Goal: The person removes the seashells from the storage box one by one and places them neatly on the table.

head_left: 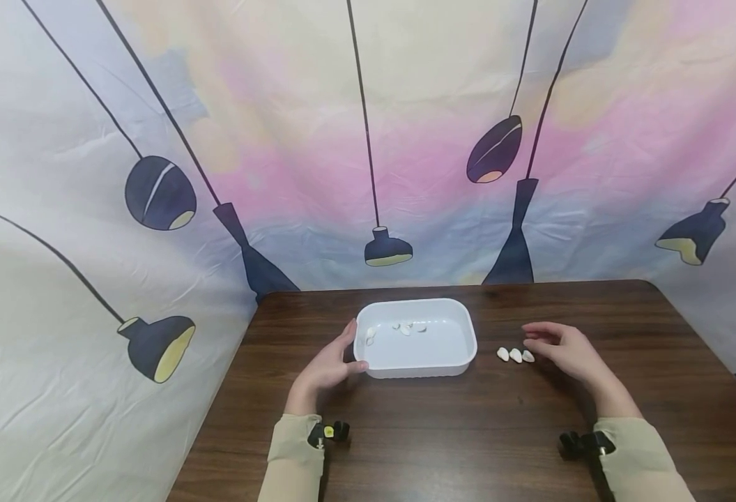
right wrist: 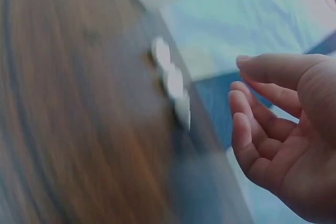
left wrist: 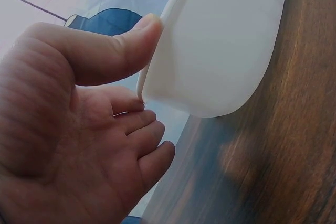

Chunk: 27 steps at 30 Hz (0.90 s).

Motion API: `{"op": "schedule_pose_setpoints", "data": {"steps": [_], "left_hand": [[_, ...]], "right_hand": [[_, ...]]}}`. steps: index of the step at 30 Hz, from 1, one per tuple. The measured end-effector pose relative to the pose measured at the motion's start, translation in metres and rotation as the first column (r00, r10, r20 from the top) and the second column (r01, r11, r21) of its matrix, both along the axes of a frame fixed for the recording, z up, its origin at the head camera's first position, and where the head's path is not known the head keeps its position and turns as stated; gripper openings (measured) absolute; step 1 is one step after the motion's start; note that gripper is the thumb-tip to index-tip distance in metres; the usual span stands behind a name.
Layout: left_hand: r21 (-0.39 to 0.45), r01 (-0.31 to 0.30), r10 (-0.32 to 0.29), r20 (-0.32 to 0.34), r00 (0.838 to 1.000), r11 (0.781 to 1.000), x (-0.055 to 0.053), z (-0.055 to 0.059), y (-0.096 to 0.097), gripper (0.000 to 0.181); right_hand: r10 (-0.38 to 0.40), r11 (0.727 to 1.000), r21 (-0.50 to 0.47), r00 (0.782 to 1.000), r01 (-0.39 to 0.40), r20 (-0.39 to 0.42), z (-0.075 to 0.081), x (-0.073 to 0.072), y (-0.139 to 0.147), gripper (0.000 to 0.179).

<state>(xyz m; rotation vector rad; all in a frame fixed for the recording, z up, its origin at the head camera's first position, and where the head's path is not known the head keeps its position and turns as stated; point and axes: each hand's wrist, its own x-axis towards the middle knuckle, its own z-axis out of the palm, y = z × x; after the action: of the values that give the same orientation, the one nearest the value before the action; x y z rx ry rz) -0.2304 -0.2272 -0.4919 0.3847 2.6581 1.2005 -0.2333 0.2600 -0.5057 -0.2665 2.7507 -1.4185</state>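
Observation:
A white rectangular plastic basin [head_left: 418,371] stands on the wooden table with several small white pieces, shell-like in shape, scattered inside [head_left: 405,330]. My left hand [head_left: 327,364] holds the basin's left end, thumb at the front corner and fingers along the side. In the left wrist view, the thumb and index finger of that hand [left wrist: 89,108] touch the rim. Right of the basin, three similar white shells [head_left: 516,355] lie in a row. Just above and behind them hovers my right hand [head_left: 565,348], fingers loosely bent, holding nothing. The right wrist view shows these shells [right wrist: 173,81] blurred, apart from the fingertips.
The brown wooden table [head_left: 456,439] has rounded far corners. Behind it hangs a cloth backdrop [head_left: 431,188] printed with dark pendant lamps. A black mount with a small camera sits on each wrist, over beige sleeves [head_left: 295,446].

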Motion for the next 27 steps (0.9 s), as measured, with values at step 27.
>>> {"op": "schedule_pose_setpoints", "data": {"steps": [27], "left_hand": [[-0.006, -0.012, 0.012, -0.009, 1.0, 1.0, 0.0, 0.0, 0.0, 0.097]], "right_hand": [[0.226, 0.973, -0.036, 0.974, -0.227, -0.032, 0.009, -0.055, -0.188, 0.025]]}}
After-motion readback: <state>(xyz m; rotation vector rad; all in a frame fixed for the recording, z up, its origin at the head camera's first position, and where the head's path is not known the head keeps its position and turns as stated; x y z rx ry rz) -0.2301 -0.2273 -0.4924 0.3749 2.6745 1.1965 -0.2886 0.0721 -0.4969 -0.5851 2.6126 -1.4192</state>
